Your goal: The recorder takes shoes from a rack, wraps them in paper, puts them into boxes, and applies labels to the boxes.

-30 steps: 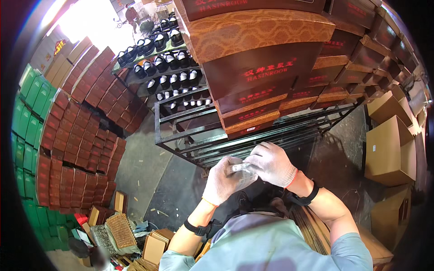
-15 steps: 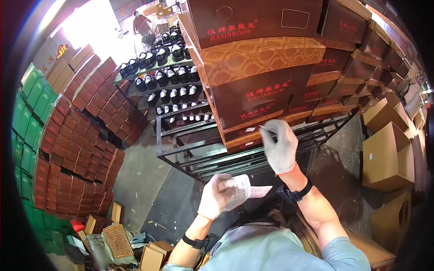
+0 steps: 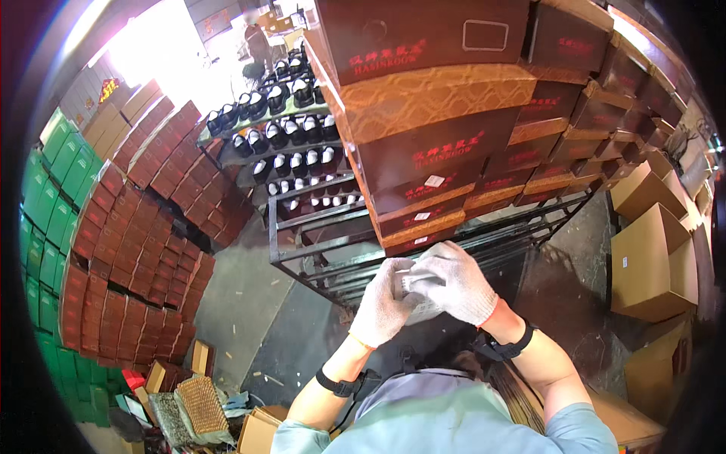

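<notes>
My left hand (image 3: pixel 384 304), in a pale knit glove, grips a sheet of white printed labels (image 3: pixel 425 310) in front of my body. The gloved right hand (image 3: pixel 458 283) has come against the same sheet, its fingers bent and pinched at the upper edge. What lies between those fingertips is hidden. Just beyond both hands rises a stack of dark brown shoe boxes (image 3: pixel 423 166) with orange patterned lid edges. A tilted white label (image 3: pixel 434 181) sits on one box end, with two smaller-looking labels on the boxes below it.
The boxes rest on a black metal rack (image 3: pixel 318 265). Black shoes (image 3: pixel 276 132) fill shelves behind it. Reddish-brown boxes (image 3: pixel 136 265) and green boxes (image 3: pixel 57 219) are piled at left. Open cartons (image 3: pixel 654 261) stand at right. Far off, a person (image 3: pixel 258 47) stands near the bright doorway.
My right hand has drawn back from the boxes to the label sheet. A white label now shows on a box end that was bare. The left hand has risen slightly.
</notes>
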Demonstrator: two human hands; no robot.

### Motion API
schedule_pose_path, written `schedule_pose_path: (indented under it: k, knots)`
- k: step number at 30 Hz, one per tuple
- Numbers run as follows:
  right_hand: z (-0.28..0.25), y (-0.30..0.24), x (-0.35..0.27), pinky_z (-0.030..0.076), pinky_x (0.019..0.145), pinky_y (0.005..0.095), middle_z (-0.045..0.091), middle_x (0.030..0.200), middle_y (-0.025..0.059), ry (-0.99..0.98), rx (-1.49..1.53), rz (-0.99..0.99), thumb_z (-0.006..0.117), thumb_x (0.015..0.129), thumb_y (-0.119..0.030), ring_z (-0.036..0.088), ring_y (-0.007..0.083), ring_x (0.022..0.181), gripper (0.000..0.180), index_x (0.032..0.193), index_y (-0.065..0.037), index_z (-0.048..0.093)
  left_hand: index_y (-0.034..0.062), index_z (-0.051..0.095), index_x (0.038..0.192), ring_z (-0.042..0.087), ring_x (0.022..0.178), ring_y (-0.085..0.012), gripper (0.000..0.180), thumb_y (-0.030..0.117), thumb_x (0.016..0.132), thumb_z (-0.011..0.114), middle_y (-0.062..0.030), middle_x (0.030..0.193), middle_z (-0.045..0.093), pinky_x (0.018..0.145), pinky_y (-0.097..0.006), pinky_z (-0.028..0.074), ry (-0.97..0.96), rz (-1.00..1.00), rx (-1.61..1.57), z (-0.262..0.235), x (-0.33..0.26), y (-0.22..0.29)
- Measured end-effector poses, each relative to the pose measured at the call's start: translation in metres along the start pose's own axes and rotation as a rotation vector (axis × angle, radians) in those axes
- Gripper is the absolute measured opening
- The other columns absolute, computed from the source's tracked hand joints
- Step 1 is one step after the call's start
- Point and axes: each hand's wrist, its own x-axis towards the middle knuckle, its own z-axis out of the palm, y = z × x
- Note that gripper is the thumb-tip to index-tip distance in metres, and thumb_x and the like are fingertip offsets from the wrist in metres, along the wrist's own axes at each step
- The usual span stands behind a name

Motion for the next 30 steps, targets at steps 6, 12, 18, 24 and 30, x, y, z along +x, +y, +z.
schedule_pose_path:
  k: [6, 12, 18, 24, 30]
  knots:
    - [-0.008, -0.01, -0.001, 0.055, 0.092, 0.0433, 0.071, 0.097, 0.0022, 0.115, -0.15, -0.256, 0.083, 0.088, -0.014, 0.069, 0.0269, 0.099, 0.016, 0.103, -0.017, 0.08, 0.0002, 0.066, 0.132, 0.072, 0.11, -0.0162, 0.043, 0.003, 0.093, 0.087, -0.0111, 0.117, 0.076, 0.098, -0.033, 0.058, 0.017, -0.032, -0.106, 0.003, 0.0, 0.007]
    - [-0.093, -0.068, 0.075, 0.06, 0.073, 0.0377, 0.076, 0.093, 0.0092, 0.443, -0.011, -0.174, 0.093, 0.085, -0.011, 0.075, 0.0268, 0.079, 0.019, 0.092, -0.005, 0.077, -0.0035, 0.063, 0.142, 0.07, 0.114, -0.0179, 0.05, -0.001, 0.097, 0.083, -0.0118, 0.125, 0.072, 0.101, -0.034, 0.058, 0.06, -0.002, -0.312, -0.006, -0.001, 0.004]
    - [-0.097, -0.033, 0.049, 0.062, 0.073, 0.036, 0.073, 0.084, 0.0098, 0.511, 0.051, 0.194, 0.092, 0.089, -0.015, 0.076, 0.0242, 0.077, 0.021, 0.097, -0.004, 0.077, -0.0019, 0.066, 0.138, 0.071, 0.113, -0.0127, 0.046, -0.003, 0.095, 0.082, -0.0073, 0.122, 0.076, 0.095, -0.03, 0.059, 0.098, 0.087, -0.306, -0.017, -0.006, 0.046]
    - [-0.067, -0.022, 0.018, 0.063, 0.086, 0.0423, 0.076, 0.104, 0.0109, -0.006, 0.038, 0.15, 0.082, 0.089, -0.013, 0.075, 0.0322, 0.099, 0.022, 0.11, -0.006, 0.078, -0.0025, 0.068, 0.132, 0.072, 0.1, -0.0098, 0.039, -0.005, 0.095, 0.08, -0.0062, 0.114, 0.078, 0.088, -0.028, 0.059, 0.052, -0.037, -0.183, -0.022, 0.006, 0.052]
    - [-0.072, -0.021, 0.015, 0.061, 0.078, 0.0418, 0.074, 0.105, 0.007, 0.182, -0.216, -0.257, 0.086, 0.081, -0.004, 0.073, 0.031, 0.094, 0.025, 0.104, -0.01, 0.076, -0.0063, 0.067, 0.132, 0.074, 0.103, -0.0136, 0.04, -0.006, 0.095, 0.08, -0.0092, 0.116, 0.078, 0.092, -0.03, 0.06, 0.132, -0.023, -0.208, -0.016, 0.006, 0.058]
